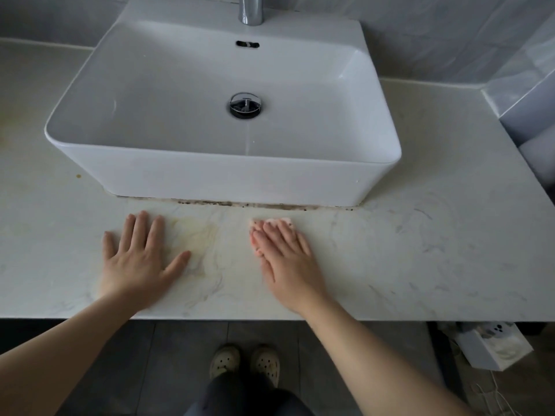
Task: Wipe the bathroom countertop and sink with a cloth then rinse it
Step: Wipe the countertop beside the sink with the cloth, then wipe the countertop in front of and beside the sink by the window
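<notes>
We press our right hand (283, 256) flat on the marble countertop (420, 265), fingers together and stretched out, with a small pink cloth (271, 222) pinned beneath them; only its far edge and a sliver on the thumb side peek out past the fingertips. The hand is blurred, so we cannot make out much of the cloth's shape. Our left hand (139, 262) lies well to the side of the right one, palm down on the same surface, fingers spread apart and holding nothing. Between the two hands a yellowish stain (204, 244) spreads over the stone, just beside the left thumb. Beyond the fingertips of both hands stands the white rectangular sink (375, 178), its front wall close to them, with a dark, speckled line of grime (255, 204) along its base where it meets the counter. Farther off, past the basin's drain (245, 105), the chrome faucet (251, 9) rises at the top edge. Below our wrists, under the counter edge, we see two pale clogs (244, 363) on grey floor tiles.
</notes>
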The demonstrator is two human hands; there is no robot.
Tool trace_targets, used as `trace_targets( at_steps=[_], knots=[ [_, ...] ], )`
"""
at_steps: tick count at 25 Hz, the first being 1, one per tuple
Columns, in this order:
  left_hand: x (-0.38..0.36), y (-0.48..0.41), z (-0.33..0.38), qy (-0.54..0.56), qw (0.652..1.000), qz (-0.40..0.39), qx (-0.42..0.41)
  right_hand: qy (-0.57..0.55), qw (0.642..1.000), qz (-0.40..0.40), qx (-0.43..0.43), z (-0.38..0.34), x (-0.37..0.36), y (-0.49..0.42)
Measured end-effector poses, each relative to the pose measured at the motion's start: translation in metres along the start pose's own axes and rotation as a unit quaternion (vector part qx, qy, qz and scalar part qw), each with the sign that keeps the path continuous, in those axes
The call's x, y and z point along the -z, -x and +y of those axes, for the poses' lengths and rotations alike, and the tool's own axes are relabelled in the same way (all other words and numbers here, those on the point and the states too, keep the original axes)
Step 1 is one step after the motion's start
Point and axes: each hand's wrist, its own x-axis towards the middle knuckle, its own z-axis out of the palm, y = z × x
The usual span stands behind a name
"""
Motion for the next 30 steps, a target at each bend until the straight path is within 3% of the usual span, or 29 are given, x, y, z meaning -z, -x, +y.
trace_targets(
  at_steps=[1,4,5,10,13,17,22,24,26,30],
  knots=[
    [0.000,0.000,0.000,-0.001,1.000,-0.001,-0.001,0.021,0.999,0.029,-0.024,0.012,0.000,0.002],
    [-0.002,-0.001,-0.001,-0.004,1.000,0.002,0.001,0.059,0.963,0.131,-0.230,0.053,0.004,0.013],
    [-0.003,-0.001,-0.001,-0.008,1.000,0.002,-0.002,0.055,0.956,0.153,-0.245,0.052,0.004,0.016],
    [-0.001,-0.003,-0.003,-0.017,1.000,-0.010,-0.007,-0.087,0.986,0.139,-0.033,-0.018,-0.006,0.007],
    [-0.002,-0.003,-0.001,-0.009,1.000,-0.011,-0.007,-0.134,0.978,0.135,-0.083,-0.024,0.012,-0.008],
    [0.003,-0.003,-0.011,-0.002,0.999,0.004,-0.043,0.012,0.987,-0.027,-0.158,-0.003,0.008,0.001],
    [0.007,-0.010,-0.029,-0.021,0.995,0.009,-0.096,0.074,0.976,0.146,-0.145,-0.028,-0.007,-0.018],
    [0.004,-0.014,-0.030,-0.021,0.993,0.007,-0.112,-0.024,0.968,0.172,-0.180,-0.042,-0.001,-0.034],
    [0.003,-0.017,-0.032,-0.010,0.993,0.009,-0.118,-0.189,0.935,0.171,-0.248,-0.056,0.015,-0.053],
    [0.007,-0.018,-0.041,0.028,0.992,0.032,-0.123,-0.372,0.875,0.269,-0.151,-0.088,0.072,-0.092]
  ],
)
